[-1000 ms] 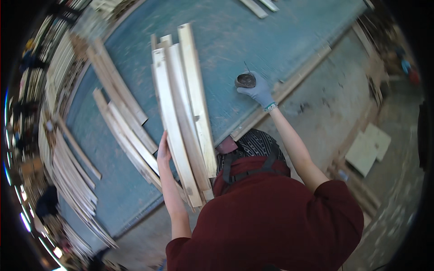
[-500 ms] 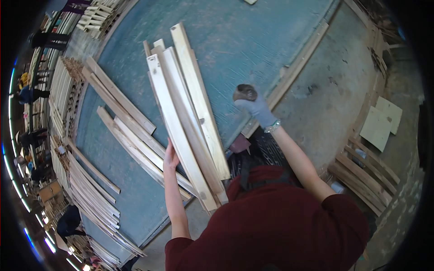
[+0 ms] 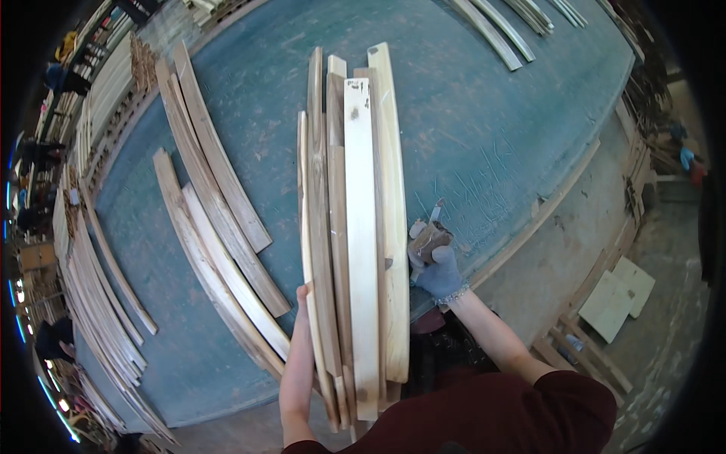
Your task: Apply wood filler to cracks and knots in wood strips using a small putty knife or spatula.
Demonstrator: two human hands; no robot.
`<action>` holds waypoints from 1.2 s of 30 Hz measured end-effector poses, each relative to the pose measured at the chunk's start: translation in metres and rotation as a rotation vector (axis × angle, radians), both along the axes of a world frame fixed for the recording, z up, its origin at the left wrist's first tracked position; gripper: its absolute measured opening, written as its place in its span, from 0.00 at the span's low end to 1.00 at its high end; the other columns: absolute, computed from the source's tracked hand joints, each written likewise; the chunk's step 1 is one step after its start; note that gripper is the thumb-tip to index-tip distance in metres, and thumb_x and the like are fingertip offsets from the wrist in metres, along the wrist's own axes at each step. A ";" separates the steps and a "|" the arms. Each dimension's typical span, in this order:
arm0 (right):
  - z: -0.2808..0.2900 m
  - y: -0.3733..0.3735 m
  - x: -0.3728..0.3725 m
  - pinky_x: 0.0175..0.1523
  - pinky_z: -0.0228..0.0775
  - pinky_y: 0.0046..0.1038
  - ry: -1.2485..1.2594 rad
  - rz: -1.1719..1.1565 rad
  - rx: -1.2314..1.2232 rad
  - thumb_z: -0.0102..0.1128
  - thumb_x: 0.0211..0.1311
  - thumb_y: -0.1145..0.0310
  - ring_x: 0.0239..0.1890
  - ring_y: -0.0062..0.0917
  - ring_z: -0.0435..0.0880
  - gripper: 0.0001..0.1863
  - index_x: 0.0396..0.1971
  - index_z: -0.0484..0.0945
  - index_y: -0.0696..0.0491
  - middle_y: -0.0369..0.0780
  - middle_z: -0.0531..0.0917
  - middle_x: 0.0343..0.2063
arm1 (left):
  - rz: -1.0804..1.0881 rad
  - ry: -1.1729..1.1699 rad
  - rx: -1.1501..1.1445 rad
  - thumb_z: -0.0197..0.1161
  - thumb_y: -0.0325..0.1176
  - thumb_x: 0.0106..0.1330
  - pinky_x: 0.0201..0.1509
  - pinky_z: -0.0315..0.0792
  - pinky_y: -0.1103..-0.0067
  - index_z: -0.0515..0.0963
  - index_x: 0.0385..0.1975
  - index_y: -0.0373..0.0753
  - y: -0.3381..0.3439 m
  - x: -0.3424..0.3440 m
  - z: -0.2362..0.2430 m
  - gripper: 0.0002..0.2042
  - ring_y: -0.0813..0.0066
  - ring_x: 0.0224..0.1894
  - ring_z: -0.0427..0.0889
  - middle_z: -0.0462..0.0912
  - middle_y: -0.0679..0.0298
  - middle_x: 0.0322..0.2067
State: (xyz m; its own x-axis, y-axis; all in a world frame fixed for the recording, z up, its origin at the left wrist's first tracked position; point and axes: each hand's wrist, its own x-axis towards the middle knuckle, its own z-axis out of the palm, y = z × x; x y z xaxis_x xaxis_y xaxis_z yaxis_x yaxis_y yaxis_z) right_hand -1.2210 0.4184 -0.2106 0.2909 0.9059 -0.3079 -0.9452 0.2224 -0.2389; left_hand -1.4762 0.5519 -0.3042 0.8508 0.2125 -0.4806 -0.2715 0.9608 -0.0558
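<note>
In the middle of the blue table lies a bundle of long wooden strips point(image 3: 361, 227), pale and brown, running from the far side towards my body. My bare left hand point(image 3: 303, 296) is at the bundle's left edge near its lower end, closed around the outer strip; most of its fingers are hidden under the wood. My right hand point(image 3: 439, 274), in a grey glove, is just right of the bundle. It is closed around a brown, blocky hand tool point(image 3: 431, 240) with a thin blade-like piece sticking out; its exact kind is unclear.
Left on the blue table point(image 3: 484, 136) lie more loose strips point(image 3: 219, 159) and a pile of thin strips point(image 3: 98, 303). Further strips point(image 3: 495, 34) lie at the far right. A wooden ledge point(image 3: 544, 204) edges the table; pale boards point(image 3: 616, 295) lie on the floor. People work at far left.
The view has turned, and the bundle now runs nearly straight away from me, with more strips showing on its left side. My right hand with the tool has come nearer my body and the bundle.
</note>
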 end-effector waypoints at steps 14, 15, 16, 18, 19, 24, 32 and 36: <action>0.030 -0.015 -0.010 0.42 0.67 0.28 -0.434 0.223 -0.056 0.63 0.44 0.71 0.42 0.27 0.73 0.23 0.42 0.67 0.51 0.39 0.72 0.39 | 0.267 0.030 -0.105 0.65 0.40 0.49 0.48 0.73 0.69 0.68 0.50 0.32 -0.048 -0.040 0.033 0.29 0.60 0.45 0.76 0.75 0.52 0.44; 0.030 -0.013 -0.017 0.39 0.66 0.31 -0.592 0.219 -0.113 0.58 0.47 0.72 0.41 0.30 0.73 0.17 0.40 0.69 0.53 0.42 0.73 0.38 | 0.310 0.045 -0.112 0.65 0.40 0.49 0.48 0.73 0.69 0.68 0.50 0.32 -0.056 -0.046 0.044 0.29 0.60 0.45 0.76 0.75 0.52 0.44; 0.022 -0.009 -0.020 0.39 0.66 0.31 -0.582 0.261 -0.100 0.58 0.47 0.72 0.41 0.30 0.73 0.17 0.40 0.69 0.53 0.42 0.73 0.38 | 0.348 0.052 -0.113 0.65 0.40 0.49 0.48 0.73 0.69 0.68 0.50 0.32 -0.050 -0.041 0.046 0.29 0.60 0.45 0.76 0.75 0.52 0.44; 0.011 -0.001 -0.027 0.44 0.65 0.23 -0.717 0.471 0.022 0.73 0.30 0.70 0.39 0.17 0.70 0.34 0.42 0.65 0.50 0.32 0.70 0.38 | 0.424 0.066 -0.107 0.65 0.40 0.49 0.48 0.73 0.69 0.68 0.50 0.32 -0.069 -0.058 0.060 0.29 0.60 0.45 0.76 0.75 0.52 0.44; 0.082 0.025 -0.052 0.44 0.65 0.22 -0.669 0.529 0.027 0.73 0.29 0.72 0.38 0.16 0.70 0.32 0.40 0.65 0.50 0.31 0.70 0.36 | 0.475 0.081 -0.108 0.65 0.40 0.49 0.48 0.73 0.69 0.68 0.50 0.32 -0.073 -0.071 0.061 0.29 0.60 0.45 0.76 0.75 0.52 0.44; 0.100 0.033 -0.097 0.43 0.64 0.19 -0.604 0.706 -0.167 0.72 0.29 0.71 0.37 0.15 0.70 0.30 0.37 0.66 0.50 0.31 0.70 0.33 | 0.632 0.060 -0.087 0.65 0.39 0.48 0.48 0.73 0.69 0.68 0.49 0.32 -0.112 -0.106 0.073 0.29 0.61 0.45 0.77 0.75 0.52 0.44; 0.108 0.019 -0.170 0.41 0.66 0.20 -0.817 0.951 0.153 0.72 0.27 0.73 0.35 0.17 0.71 0.33 0.38 0.64 0.51 0.32 0.70 0.33 | 0.865 0.054 -0.046 0.65 0.39 0.48 0.48 0.74 0.69 0.68 0.49 0.32 -0.170 -0.176 0.104 0.28 0.61 0.44 0.77 0.76 0.52 0.44; 0.150 0.008 -0.209 0.41 0.67 0.21 -0.791 1.073 0.196 0.71 0.25 0.77 0.35 0.18 0.71 0.35 0.40 0.63 0.51 0.33 0.71 0.34 | 0.965 0.062 -0.022 0.65 0.39 0.48 0.48 0.74 0.69 0.68 0.49 0.32 -0.215 -0.208 0.138 0.28 0.61 0.44 0.77 0.76 0.52 0.43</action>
State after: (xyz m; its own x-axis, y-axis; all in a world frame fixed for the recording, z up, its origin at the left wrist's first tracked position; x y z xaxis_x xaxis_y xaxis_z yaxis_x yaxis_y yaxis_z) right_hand -1.4303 0.4264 -0.0602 -0.5462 0.8059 -0.2286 -0.2975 -0.4418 -0.8464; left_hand -1.6846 0.3370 -0.1667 0.2878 0.7971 -0.5309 -0.9464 0.3217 -0.0300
